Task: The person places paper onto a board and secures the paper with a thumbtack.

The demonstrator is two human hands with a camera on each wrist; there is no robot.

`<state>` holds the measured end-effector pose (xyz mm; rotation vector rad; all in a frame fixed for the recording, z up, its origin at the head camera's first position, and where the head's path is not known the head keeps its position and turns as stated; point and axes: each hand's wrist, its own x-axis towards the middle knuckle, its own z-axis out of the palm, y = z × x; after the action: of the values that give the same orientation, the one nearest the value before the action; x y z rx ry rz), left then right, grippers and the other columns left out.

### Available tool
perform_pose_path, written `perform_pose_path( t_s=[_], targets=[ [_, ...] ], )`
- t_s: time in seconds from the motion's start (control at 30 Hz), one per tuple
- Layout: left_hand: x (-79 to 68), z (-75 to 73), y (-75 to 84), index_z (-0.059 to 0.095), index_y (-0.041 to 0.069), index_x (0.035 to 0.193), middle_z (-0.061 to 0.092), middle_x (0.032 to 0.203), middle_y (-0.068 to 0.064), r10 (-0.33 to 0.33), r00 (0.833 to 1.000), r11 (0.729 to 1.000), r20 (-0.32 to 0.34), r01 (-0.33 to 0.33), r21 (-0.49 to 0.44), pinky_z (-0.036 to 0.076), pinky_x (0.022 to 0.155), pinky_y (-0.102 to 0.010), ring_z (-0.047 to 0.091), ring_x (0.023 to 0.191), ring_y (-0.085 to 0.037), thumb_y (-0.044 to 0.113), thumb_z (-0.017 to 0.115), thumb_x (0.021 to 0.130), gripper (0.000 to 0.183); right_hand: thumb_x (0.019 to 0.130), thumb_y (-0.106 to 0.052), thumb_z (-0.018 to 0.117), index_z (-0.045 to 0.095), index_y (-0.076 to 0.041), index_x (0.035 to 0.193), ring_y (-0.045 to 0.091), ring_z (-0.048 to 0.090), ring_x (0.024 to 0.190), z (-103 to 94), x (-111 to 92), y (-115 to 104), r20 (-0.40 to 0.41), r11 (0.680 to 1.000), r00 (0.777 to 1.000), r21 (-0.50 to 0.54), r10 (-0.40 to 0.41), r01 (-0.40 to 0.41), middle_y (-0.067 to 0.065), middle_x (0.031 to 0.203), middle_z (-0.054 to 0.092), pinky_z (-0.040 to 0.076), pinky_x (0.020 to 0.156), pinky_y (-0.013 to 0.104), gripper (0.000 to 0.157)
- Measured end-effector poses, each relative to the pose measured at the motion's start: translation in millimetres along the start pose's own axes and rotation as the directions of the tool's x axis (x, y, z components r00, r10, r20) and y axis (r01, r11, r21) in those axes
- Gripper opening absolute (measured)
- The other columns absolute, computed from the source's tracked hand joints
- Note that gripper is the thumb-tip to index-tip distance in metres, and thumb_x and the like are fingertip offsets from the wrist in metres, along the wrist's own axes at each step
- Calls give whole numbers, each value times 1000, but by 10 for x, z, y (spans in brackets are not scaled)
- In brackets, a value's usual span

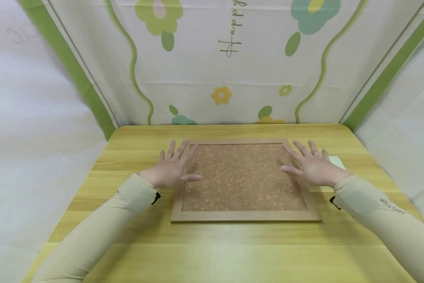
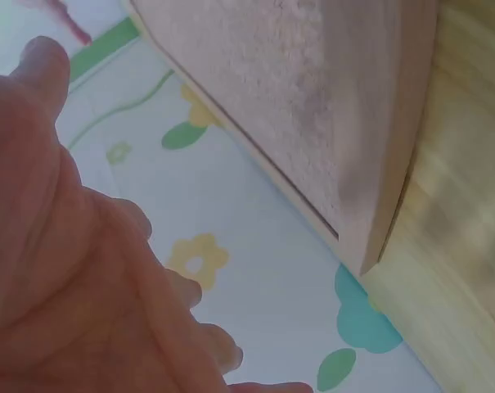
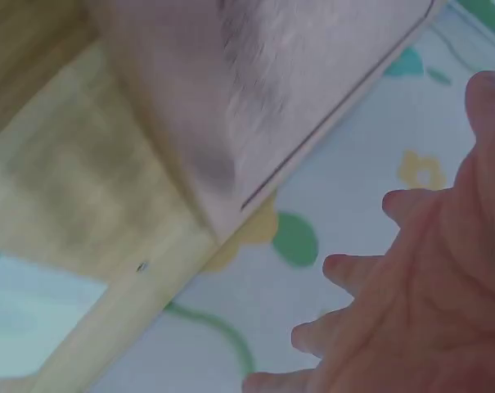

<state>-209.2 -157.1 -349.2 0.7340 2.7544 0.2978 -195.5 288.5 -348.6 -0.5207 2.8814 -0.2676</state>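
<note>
Corkboard, wood-framed, is lying flat on the yellow wooden table before you. Left hand: you are holding it raised at the corkboard's left side, grip standing wide, fingers spreading apart. Right hand: you are holding it raised at the right side, grip likewise standing wide. Pale green item: lying partly hidden behind your right hand.

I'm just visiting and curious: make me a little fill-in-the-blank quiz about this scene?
1. The wooden frame surrounds a board of brown, speckled ____.
2. The left hand and right hand are holding ____.
3. Of the two, the ____ one is nearer the pale green item.
4. The sideways word on the wall cloth reads "____".

Missing words: cork; nothing; right; Happy.
</note>
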Motion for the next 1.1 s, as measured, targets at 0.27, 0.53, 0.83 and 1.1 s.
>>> perform_pose_path(
  t_s=[0.27, 0.53, 0.83, 1.1],
  targets=[
    [-69, -110, -276, -13, 11, 158, -5, 164, -19, -63, 998, 996, -23, 61, -71, 5, 109, -71, -13, 145, -47, 62, 51, 96, 102, 98, -58, 50, 20, 0, 156, 60, 37, 128, -233, -23, 559, 35, 998, 999, 53, 39, -41, 40, 145, 35, 32, 96, 72, 88],
    [-33, -60, -478, 46, -1, 139, 59, 126, -23, -178, 982, 948, 67, 190, -254, 48, 89, -50, 60, 108, -34, 52, 51, 100, 66, 101, -48, 51, 38, 16, 141, 62, 47, 115, -201, -132, 1234, 102, 986, 982, 33, 157, -161, 44, 130, 47, 39, 88, 70, 77],
    [47, 63, -421, 60, 9, 75, 51, 63, 1, -159, 981, 956, 107, 180, -230, 39, 53, -29, 45, 56, -13, 48, 62, 96, 44, 92, -60, 58, 45, 25, 122, 60, 52, 103, -60, -140, 1390, 137, 966, 957, 14, 254, -258, 46, 119, 51, 43, 84, 67, 91],
    [113, 129, -380, 44, 18, 54, 32, 48, 6, -168, 975, 958, 149, 197, -206, 27, 45, -25, 28, 44, -9, 43, 68, 93, 53, 93, -53, 62, 50, -10, 67, 18, 45, 61, -35, -62, 1397, 234, 957, 930, -10, 284, -290, 4, 66, 48, 44, 64, 38, 51]
  ],
)
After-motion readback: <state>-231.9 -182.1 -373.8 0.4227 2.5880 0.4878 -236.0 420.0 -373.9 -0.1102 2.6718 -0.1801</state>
